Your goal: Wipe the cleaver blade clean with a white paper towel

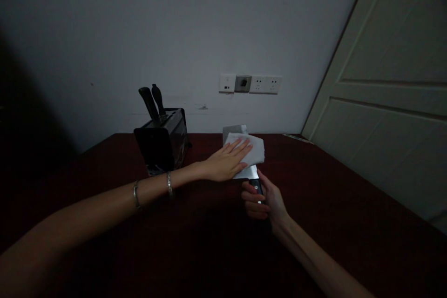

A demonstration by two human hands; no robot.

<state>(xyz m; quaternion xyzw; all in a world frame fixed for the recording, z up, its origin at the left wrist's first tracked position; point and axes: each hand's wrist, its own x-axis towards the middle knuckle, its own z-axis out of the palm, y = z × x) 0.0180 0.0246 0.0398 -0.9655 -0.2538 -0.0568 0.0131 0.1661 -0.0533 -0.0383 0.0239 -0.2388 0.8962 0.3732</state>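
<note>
My right hand [270,200] is wrapped round the black riveted handle of a cleaver [252,172], whose broad metal blade points away from me. Over the middle of the blade lies a folded white cloth [257,148]. My left hand [226,161] rests flat on this cloth, fingers stretched out and slightly spread, pressing it against the blade. The blade's far end and the part near the handle show beyond the cloth; the rest is covered.
A dark knife block [160,142] stands on the left of the dark red table [209,251], with two black handles sticking up. Behind the table is a pale wall with a row of sockets and switches [250,84]. A white panelled door [391,88] borders the right side.
</note>
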